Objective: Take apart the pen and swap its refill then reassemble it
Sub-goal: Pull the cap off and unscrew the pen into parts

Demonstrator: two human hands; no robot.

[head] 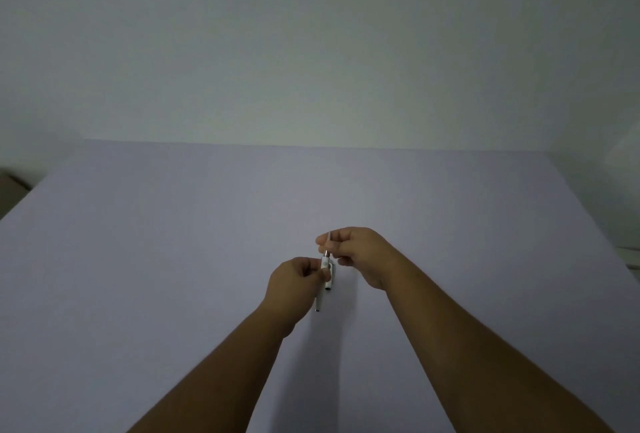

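Over the middle of the table my left hand (294, 280) grips a white pen barrel (324, 263), whose lower end sticks out below the hand near the table. My right hand (360, 252) pinches a thin refill (328, 242) between thumb and forefinger, its lower end at the barrel's top opening. A short white pen part (330, 278) with a dark end shows just right of the barrel; I cannot tell whether it lies on the table or is held.
The pale lilac table (173, 259) spreads wide around both hands. A plain wall rises behind its far edge. A brown object (10, 187) sits past the left edge, and something white (632, 259) lies at the right edge.
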